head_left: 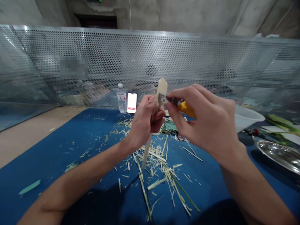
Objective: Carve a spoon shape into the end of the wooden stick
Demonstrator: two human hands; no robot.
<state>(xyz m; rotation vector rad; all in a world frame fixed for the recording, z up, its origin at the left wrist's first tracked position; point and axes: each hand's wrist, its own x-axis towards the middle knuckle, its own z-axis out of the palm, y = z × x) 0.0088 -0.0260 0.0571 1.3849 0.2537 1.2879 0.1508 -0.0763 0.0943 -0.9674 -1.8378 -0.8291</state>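
My left hand point(146, 122) grips a pale, flat strip of split plant stem point(161, 92) upright, its thin lower end point(146, 153) poking out below my fist. My right hand point(201, 122) is shut on a yellow-handled utility knife point(185, 107). The knife's small metal blade touches the strip's upper edge, and my fingers hide part of the handle. Beneath both hands, a scattered heap of pale and green shavings point(152, 165) lies on a blue mat point(47, 150).
A plastic water bottle point(121, 99) and a lit phone point(132, 103) stand at the mat's far edge before a perforated metal screen point(150, 59). To the right are a white bowl point(248, 117), a steel tray point(278, 156) and green leaves point(281, 123).
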